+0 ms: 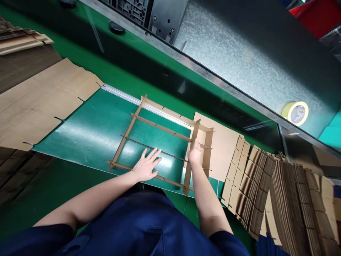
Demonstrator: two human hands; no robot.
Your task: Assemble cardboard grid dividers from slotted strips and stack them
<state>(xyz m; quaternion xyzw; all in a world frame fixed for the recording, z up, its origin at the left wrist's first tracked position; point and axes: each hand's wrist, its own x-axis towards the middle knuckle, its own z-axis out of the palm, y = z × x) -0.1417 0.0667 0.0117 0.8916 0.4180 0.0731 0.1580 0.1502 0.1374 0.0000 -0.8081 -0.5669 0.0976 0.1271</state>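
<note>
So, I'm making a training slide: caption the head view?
Left hand spread open, right hand on a cross strip of a cardboard grid, green tabletop beneath.

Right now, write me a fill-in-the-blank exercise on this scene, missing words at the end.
1. The right hand grips a grid made of ____.
2. The left hand has its fingers ____ apart.
3. The work surface beneath the grid is ____ in colour.
4. The tape roll is pale ____.
Missing words: cardboard; spread; green; yellow.

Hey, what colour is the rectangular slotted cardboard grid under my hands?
The rectangular slotted cardboard grid is plain light brown, best seen in the head view.
</note>
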